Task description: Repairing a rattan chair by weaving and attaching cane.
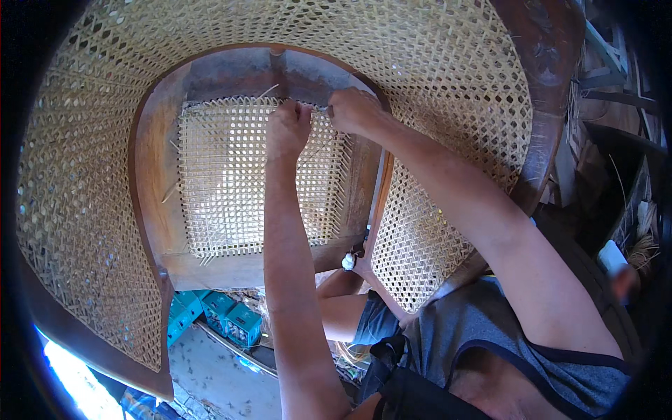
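A wooden chair frame [157,140] holds a square woven cane seat panel [224,175], its weave open, with loose cane ends sticking out along the edges. At the panel's far edge, right of its middle, my left hand [288,127] is closed, fingers curled in. Just to the right, near the panel's far right corner, my right hand [353,112] is also closed. The two hands are a short gap apart. Whatever thin piece they grip is too small to make out. A pale cane end [268,91] pokes up just left of my left hand.
Finished cane webbing [448,77] curves around the seat on the left, far and right sides, bordered by dark wood [549,133]. Teal crates [243,324] stand on the floor below. Wooden pieces [616,98] and a white object [612,256] lie at the right.
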Demonstrator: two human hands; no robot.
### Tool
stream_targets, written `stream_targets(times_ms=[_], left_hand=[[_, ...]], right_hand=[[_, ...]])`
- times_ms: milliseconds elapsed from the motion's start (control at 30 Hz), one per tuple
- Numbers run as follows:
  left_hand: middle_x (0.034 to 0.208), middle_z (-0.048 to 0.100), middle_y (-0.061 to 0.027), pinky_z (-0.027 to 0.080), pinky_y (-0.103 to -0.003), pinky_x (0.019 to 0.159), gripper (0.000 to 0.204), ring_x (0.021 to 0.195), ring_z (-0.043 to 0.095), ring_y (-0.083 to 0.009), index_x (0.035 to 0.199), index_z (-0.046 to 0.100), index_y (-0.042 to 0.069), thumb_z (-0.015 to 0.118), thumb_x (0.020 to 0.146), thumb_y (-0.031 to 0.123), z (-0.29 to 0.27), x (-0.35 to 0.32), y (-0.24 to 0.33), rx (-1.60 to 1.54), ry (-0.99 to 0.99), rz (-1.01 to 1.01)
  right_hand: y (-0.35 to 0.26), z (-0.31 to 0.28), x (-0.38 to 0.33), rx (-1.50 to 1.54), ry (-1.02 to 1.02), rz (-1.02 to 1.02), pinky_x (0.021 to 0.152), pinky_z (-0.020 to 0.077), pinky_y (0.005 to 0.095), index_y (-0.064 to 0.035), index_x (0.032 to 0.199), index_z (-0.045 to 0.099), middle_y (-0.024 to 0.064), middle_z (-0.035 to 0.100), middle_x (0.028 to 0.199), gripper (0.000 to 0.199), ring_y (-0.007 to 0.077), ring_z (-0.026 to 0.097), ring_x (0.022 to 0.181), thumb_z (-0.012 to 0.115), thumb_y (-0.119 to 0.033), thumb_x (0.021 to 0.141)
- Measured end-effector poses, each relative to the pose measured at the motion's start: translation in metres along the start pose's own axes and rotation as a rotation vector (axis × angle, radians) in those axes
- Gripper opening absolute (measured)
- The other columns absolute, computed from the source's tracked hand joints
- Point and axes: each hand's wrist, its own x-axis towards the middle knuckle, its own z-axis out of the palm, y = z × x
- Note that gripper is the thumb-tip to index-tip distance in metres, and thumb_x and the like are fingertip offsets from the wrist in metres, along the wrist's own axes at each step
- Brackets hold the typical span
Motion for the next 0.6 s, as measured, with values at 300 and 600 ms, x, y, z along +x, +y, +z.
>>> stream_targets(times_ms=[300, 600], left_hand=[[0.072, 0.066, -0.0188, 0.049, -0.044, 0.057, 0.023, 0.063, 0.065, -0.0364, 0.079, 0.063, 0.001, 0.069, 0.085, 0.022, -0.004, -0.002, 0.004, 0.038, 0.033, 0.028], [0.079, 0.069, -0.018, 0.054, -0.044, 0.064, 0.019, 0.073, 0.068, -0.0367, 0.085, 0.068, 0.005, 0.065, 0.086, 0.024, -0.002, -0.004, 0.011, 0.16, -0.06, -0.074]], right_hand=[[-0.012, 0.007, 0.012, -0.069, 0.075, -0.007, 0.081, 0.0553, 0.0473, 0.0019, 0.085, 0.071, 0.027, 0.069, 0.09, 0.019, 0.0392, 0.069, 0.089, 0.062, -0.012, 0.074], [0.007, 0.021, 0.015, 0.001, 0.129, -0.126, 0.081, 0.0544, 0.0473, 0.0033, 0.08, 0.07, 0.0273, 0.068, 0.086, 0.025, 0.0402, 0.068, 0.085, 0.061, -0.02, 0.081]])
